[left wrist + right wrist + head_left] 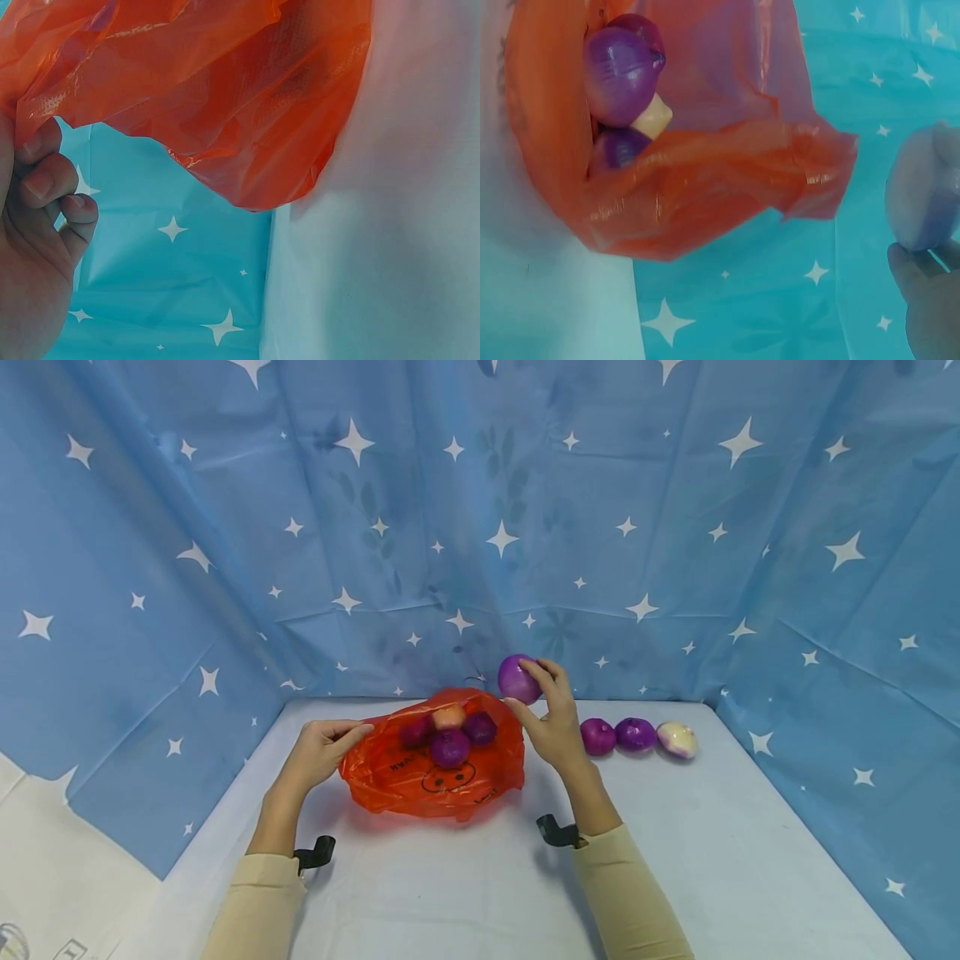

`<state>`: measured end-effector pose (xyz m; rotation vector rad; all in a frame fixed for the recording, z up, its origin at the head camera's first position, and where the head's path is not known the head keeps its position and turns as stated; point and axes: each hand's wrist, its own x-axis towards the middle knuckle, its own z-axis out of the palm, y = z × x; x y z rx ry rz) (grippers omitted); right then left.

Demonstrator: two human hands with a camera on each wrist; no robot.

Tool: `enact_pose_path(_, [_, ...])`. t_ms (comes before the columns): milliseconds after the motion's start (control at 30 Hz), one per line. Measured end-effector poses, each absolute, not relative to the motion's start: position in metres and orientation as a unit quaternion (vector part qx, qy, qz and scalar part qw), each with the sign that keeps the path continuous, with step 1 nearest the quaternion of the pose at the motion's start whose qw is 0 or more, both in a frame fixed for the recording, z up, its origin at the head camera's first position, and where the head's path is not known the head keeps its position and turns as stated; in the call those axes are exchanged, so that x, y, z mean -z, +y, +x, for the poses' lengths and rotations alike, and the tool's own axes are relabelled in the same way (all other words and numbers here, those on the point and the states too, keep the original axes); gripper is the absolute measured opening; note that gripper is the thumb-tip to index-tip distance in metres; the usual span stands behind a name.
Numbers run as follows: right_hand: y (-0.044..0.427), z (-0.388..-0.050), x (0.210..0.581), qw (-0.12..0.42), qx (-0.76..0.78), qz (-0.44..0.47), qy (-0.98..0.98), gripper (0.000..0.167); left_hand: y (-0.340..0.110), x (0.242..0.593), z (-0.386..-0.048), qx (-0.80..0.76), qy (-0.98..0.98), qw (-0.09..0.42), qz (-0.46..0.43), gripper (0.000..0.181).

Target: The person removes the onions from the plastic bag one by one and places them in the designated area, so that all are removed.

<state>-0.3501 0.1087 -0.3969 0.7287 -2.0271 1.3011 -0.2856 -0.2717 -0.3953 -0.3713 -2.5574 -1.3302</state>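
Note:
My left hand (318, 756) pinches the left rim of a red plastic bag (390, 785), which lies with its mouth open and has black print on its side. In the left wrist view the bag (247, 142) hangs from the fingertips. Several round vegetables sit in the bag, mostly purple (450, 748), with a pale one (448, 717) among them. Above the bag's right side, my right hand (555, 727) holds a purple, onion-like vegetable (516, 680) between thumb and fingers. The right wrist view shows this vegetable (919, 191) blurred at its right edge, apart from the bag.
To the right of my right hand, a magenta round vegetable (597, 737), a purple one (636, 735) and a cream-and-purple one (677, 740) stand in a row on the white table (720, 843). A blue curtain with white stars (637, 560) rises behind and beside the table.

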Motion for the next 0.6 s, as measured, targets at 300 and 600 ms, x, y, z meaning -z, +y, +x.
enact_pose_path(300, [0.121, -0.357, 0.399, 0.318, -0.497, 0.26, -0.764, 0.058, -0.273, 0.398, -0.287, 0.452, -0.875, 0.122, -0.128, 0.026])
enact_pose_path(600, [0.133, -0.367, 0.409, 0.31, -0.49, 0.227, -0.782, 0.058, -0.272, 0.398, -0.287, 0.453, -0.873, 0.126, -0.131, 0.024])
